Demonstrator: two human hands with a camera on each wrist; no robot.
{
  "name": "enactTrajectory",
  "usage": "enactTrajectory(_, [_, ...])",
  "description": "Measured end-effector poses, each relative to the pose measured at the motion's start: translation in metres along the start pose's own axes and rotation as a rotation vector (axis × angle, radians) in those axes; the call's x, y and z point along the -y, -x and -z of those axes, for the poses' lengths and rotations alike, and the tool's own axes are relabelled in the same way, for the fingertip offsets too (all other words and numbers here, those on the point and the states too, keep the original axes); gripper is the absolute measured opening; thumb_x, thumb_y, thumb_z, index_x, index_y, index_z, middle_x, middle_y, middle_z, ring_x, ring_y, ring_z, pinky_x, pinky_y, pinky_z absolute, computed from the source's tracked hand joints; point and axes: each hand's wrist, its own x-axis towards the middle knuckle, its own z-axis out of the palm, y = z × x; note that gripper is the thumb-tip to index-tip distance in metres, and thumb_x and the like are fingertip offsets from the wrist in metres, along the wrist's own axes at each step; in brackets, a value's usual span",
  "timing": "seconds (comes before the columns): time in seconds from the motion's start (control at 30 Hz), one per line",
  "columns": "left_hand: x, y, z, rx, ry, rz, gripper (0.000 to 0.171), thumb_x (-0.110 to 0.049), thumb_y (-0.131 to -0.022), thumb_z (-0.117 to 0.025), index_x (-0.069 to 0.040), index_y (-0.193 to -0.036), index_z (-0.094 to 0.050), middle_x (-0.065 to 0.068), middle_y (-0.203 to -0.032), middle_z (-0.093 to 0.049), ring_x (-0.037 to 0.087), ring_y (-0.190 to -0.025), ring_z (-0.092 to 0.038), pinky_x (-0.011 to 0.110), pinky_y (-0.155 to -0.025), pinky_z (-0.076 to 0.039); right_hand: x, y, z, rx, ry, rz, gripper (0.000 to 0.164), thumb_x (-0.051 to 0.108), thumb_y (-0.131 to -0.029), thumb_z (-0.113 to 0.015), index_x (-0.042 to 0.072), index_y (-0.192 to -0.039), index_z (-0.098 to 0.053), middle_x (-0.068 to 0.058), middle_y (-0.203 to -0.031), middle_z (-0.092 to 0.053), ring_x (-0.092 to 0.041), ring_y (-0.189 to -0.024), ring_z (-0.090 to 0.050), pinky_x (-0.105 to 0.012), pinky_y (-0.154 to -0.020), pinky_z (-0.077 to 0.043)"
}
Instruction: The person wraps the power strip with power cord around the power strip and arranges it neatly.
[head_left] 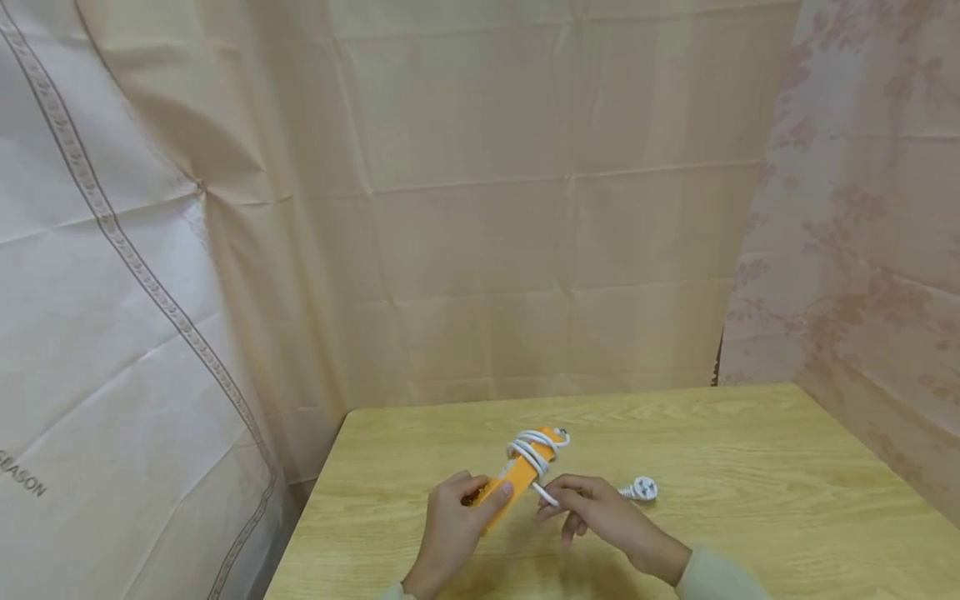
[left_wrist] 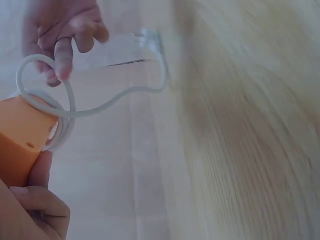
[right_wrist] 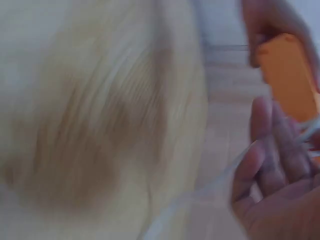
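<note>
An orange power strip [head_left: 516,487] is held tilted above the wooden table, its far end wound with several turns of white cord [head_left: 529,455]. My left hand [head_left: 456,518] grips its near end, thumb on top. Beside the wound part, my right hand [head_left: 603,515] holds the cord with its thumb and index finger, the other fingers loose. In the left wrist view, a loop of cord [left_wrist: 107,106] runs past the right fingers [left_wrist: 63,55]. The cord's white plug [head_left: 643,489] lies on the table beyond my right hand. The right wrist view is blurred.
The wood-grain table [head_left: 750,467] has its far edge along a hanging beige cloth [head_left: 562,250]. A pale cloth with a patterned band [head_left: 135,258] hangs at the left, and a floral cloth [head_left: 862,250] at the right.
</note>
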Motion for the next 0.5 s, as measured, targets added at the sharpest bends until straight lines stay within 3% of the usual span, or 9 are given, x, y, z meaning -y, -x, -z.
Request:
enactTrajectory(0.1, [-0.003,-0.005,0.005,0.001,0.105,0.106,0.037,-0.04,-0.093,-0.077,-0.003,-0.098,-0.081,0.001,-0.078,-0.065,0.014,-0.069,-0.056,0.023,-0.058,-0.047,0.005,0.0,0.0,0.017,0.067,0.096,0.034,0.036,-0.11,-0.049,0.011,-0.121,-0.069,-0.011,-0.113,-0.074,-0.025,-0.077,-0.07,-0.038,-0.077,-0.049])
enactTrajectory(0.2, [-0.006,-0.008,0.009,-0.002,0.215,0.204,0.038,-0.039,-0.093,-0.077,-0.002,-0.098,-0.081,0.003,-0.082,-0.069,0.016,-0.076,-0.057,0.026,-0.066,-0.047,0.008,-0.002,0.003,-0.013,0.084,0.174,0.028,0.031,-0.109,-0.053,0.01,-0.116,-0.07,-0.011,-0.102,-0.074,-0.018,-0.072,-0.066,-0.034,-0.072,-0.052])
enactTrajectory(0.33, [-0.009,-0.009,0.011,0.004,0.342,0.329,0.046,-0.043,-0.092,-0.077,0.002,-0.096,-0.079,0.003,-0.08,-0.068,0.014,-0.073,-0.056,0.025,-0.061,-0.044,0.009,-0.004,0.007,-0.117,0.095,0.216,0.025,0.029,-0.107,-0.058,0.008,-0.105,-0.072,-0.005,-0.093,-0.064,-0.011,-0.075,-0.054,-0.027,-0.067,-0.048])
enactTrajectory(0.43, [-0.009,-0.009,0.013,0.0,0.403,0.414,0.051,-0.049,-0.092,-0.075,0.002,-0.091,-0.077,0.002,-0.078,-0.066,0.012,-0.067,-0.054,0.023,-0.055,-0.038,0.009,-0.003,0.007,-0.187,0.079,0.224,0.026,0.028,-0.107,-0.058,0.007,-0.095,-0.069,-0.006,-0.104,-0.056,-0.016,-0.087,-0.051,-0.027,-0.071,-0.046])
enactTrajectory(0.5, [-0.009,-0.01,0.013,-0.015,0.415,0.437,0.052,-0.051,-0.092,-0.074,0.001,-0.091,-0.076,0.003,-0.078,-0.066,0.013,-0.067,-0.054,0.023,-0.054,-0.037,0.008,-0.003,0.006,-0.21,0.057,0.239,0.026,0.025,-0.106,-0.059,0.007,-0.089,-0.065,-0.009,-0.11,-0.054,-0.021,-0.095,-0.052,-0.029,-0.074,-0.046])
